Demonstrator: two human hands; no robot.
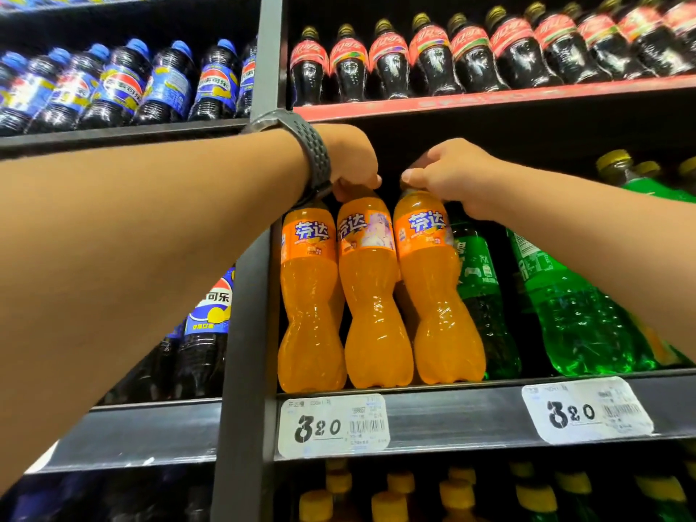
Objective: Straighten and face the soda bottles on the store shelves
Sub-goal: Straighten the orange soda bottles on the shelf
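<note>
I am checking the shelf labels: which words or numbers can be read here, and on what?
"芬达": orange plastic soda bottles.
"320": two white paper price tags.
"可乐": blue-labelled dark cola bottle, lower left.
Too blurred: red labels of top-shelf dark bottles, labels of green plastic bottles, tags' small print.

Three soda bottles (373,295) abreast on shelf (452,416), price tag (333,425) beneath
</note>
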